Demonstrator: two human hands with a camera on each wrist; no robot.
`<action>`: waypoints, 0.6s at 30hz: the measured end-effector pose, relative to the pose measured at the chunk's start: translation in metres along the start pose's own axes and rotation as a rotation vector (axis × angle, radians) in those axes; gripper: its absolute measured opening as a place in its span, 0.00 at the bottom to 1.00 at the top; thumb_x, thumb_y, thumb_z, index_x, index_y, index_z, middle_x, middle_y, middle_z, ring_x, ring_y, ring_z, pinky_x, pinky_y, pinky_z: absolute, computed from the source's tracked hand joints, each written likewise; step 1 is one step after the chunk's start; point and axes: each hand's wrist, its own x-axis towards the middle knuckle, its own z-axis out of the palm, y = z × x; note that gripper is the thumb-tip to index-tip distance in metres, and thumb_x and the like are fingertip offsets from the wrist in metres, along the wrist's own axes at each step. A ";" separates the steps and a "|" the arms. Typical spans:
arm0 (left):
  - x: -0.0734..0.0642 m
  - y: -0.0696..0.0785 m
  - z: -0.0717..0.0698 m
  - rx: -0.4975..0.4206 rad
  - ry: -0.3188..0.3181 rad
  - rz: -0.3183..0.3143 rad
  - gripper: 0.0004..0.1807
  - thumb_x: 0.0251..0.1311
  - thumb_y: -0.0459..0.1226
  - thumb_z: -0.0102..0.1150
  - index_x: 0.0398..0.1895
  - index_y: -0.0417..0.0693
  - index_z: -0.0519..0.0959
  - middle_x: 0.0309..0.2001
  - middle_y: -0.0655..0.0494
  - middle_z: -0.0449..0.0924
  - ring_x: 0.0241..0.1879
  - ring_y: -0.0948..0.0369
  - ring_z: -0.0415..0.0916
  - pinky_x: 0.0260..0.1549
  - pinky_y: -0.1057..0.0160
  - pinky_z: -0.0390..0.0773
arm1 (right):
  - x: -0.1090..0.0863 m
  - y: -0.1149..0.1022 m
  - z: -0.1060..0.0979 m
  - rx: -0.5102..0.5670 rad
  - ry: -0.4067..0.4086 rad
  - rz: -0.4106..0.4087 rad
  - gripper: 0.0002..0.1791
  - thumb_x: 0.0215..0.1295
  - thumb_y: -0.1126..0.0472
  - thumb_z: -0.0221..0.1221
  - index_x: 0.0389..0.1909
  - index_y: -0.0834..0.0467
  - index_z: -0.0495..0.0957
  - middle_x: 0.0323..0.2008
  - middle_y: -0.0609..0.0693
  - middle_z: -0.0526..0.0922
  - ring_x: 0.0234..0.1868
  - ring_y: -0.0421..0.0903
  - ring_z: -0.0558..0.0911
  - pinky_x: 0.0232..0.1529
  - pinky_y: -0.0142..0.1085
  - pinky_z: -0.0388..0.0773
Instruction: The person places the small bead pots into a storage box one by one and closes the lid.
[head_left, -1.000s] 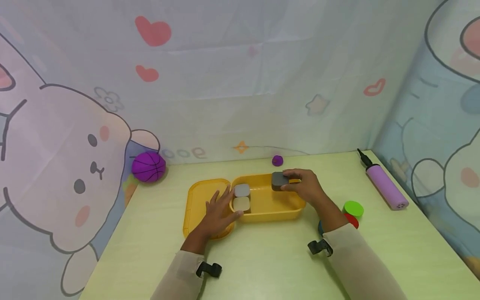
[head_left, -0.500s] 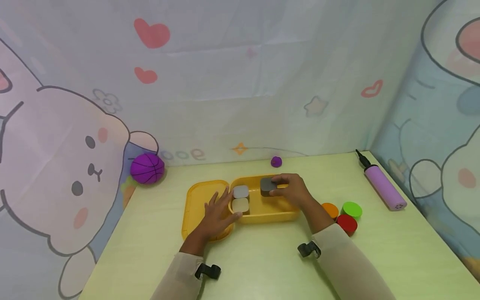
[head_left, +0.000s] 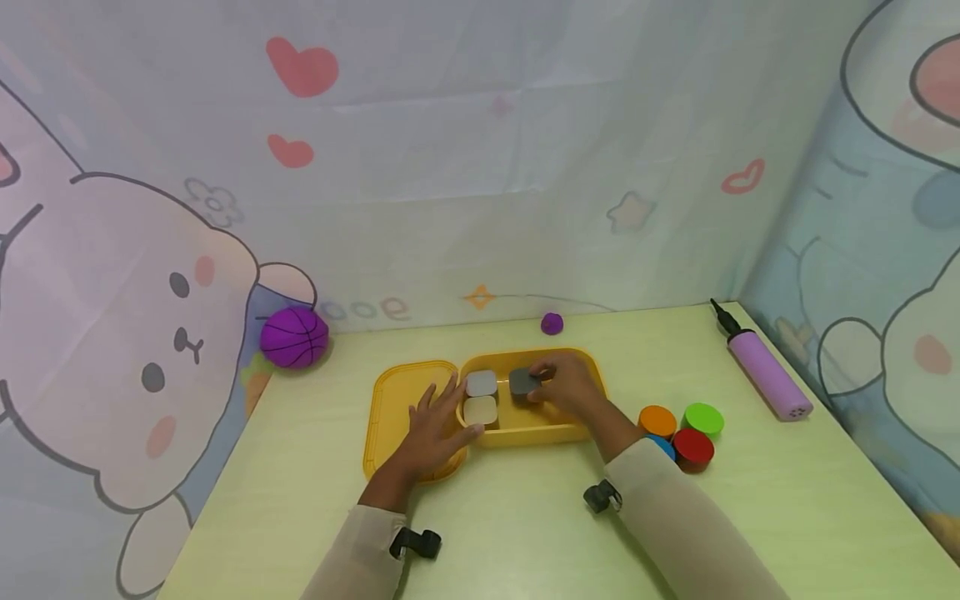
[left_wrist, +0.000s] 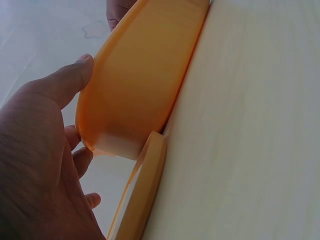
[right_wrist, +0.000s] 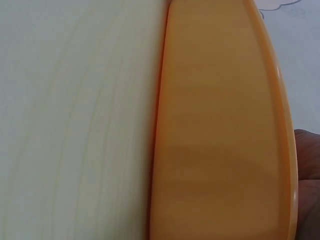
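Note:
In the head view a yellow lunch box (head_left: pixel 534 436) stands with its yellow lid (head_left: pixel 405 408) lying to its left. My right hand (head_left: pixel 573 385) reaches inside and pinches a dark grey rounded-square block (head_left: pixel 522 382) between thumb and fingers. Two similar blocks, one light grey (head_left: pixel 482 383) and one cream (head_left: pixel 480 411), sit at the box's left end. Fingers spread, my left hand (head_left: pixel 429 429) rests over the lid and touches the box's left end. The left wrist view shows that thumb (left_wrist: pixel 80 75) against the rim. In the right wrist view the box wall (right_wrist: pixel 220 130) hides most of the right hand.
Right of the box, orange (head_left: pixel 657 421), green (head_left: pixel 703 417), red (head_left: pixel 693 448) and partly covered blue (head_left: pixel 662 447) round pieces cluster together. A purple hand pump (head_left: pixel 770 373) lies farther right. Purple balls, one large (head_left: pixel 295 337) and one small (head_left: pixel 552 323), sit near the back curtain.
My right hand has carried the dark grey block leftward and lower into the box, near the other two blocks. The round pieces are now less hidden by the arm. My left hand has stayed put.

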 end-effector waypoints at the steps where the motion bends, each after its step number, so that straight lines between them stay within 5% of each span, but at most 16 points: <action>1: 0.000 0.000 0.000 0.004 -0.002 0.000 0.49 0.78 0.60 0.58 0.92 0.58 0.48 0.92 0.55 0.38 0.89 0.33 0.29 0.72 0.13 0.24 | 0.001 0.000 0.001 -0.003 0.002 0.014 0.21 0.58 0.67 0.80 0.53 0.62 0.91 0.58 0.63 0.90 0.61 0.62 0.87 0.67 0.55 0.82; 18: 0.001 0.000 -0.002 0.013 -0.012 -0.004 0.49 0.78 0.60 0.59 0.92 0.56 0.49 0.92 0.54 0.38 0.89 0.32 0.29 0.72 0.11 0.26 | 0.007 -0.008 0.013 -0.015 -0.005 0.035 0.21 0.56 0.70 0.80 0.52 0.64 0.91 0.58 0.65 0.90 0.61 0.63 0.88 0.64 0.52 0.85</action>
